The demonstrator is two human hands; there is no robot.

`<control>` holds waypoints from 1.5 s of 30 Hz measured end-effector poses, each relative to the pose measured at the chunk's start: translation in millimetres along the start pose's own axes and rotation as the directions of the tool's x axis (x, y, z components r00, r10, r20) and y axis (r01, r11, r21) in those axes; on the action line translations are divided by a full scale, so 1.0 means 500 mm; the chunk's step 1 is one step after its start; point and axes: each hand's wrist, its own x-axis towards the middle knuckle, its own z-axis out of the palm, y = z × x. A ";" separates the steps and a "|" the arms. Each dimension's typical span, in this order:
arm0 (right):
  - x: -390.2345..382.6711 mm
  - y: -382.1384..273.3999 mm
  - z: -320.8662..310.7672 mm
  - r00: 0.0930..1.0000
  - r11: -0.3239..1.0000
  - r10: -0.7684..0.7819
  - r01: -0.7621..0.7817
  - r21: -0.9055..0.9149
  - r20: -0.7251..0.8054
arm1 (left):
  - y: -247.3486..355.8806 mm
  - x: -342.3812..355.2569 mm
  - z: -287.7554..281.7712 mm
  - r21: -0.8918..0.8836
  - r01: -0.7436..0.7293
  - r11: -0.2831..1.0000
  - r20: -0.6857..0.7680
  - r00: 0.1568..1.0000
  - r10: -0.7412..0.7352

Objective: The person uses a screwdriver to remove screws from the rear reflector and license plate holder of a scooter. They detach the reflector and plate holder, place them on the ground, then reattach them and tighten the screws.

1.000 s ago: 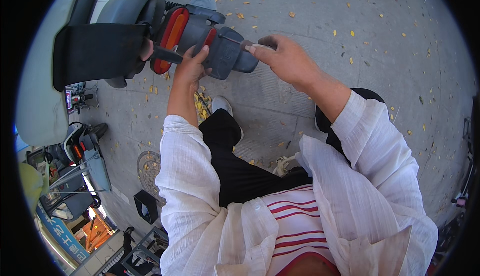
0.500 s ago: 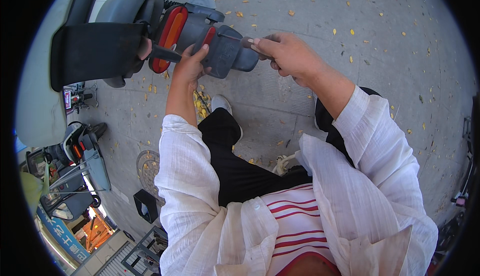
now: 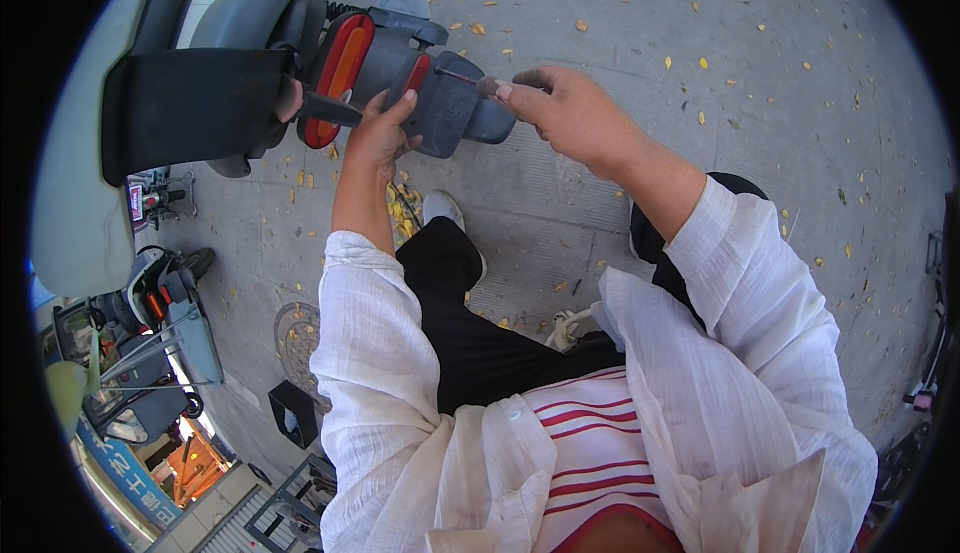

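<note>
The dark grey rear mudguard of a scooter sticks out in front of me, with a narrow red reflector across it. My left hand grips its near edge, thumb on top beside the reflector and fingers curled beneath. My right hand pinches a small grey-brown piece against the mudguard's right part, near the dark groove. Its kind is too small to make out. The large red and orange tail light is just left of my left hand.
The scooter's seat and a black flap-like panel fill the upper left. Grey paving bears scattered yellow leaves. My feet stand below the mudguard. A black open box and other parked scooters are at left.
My right hand has shifted slightly left over the mudguard with the small piece, and its fingers have turned a little. My left hand keeps its grip in the same place.
</note>
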 end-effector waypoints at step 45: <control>-0.013 0.002 0.002 0.983 0.909 -0.181 0.166 -0.382 -0.005 | -0.002 0.000 0.017 0.294 -0.121 0.948 0.119 0.989 0.089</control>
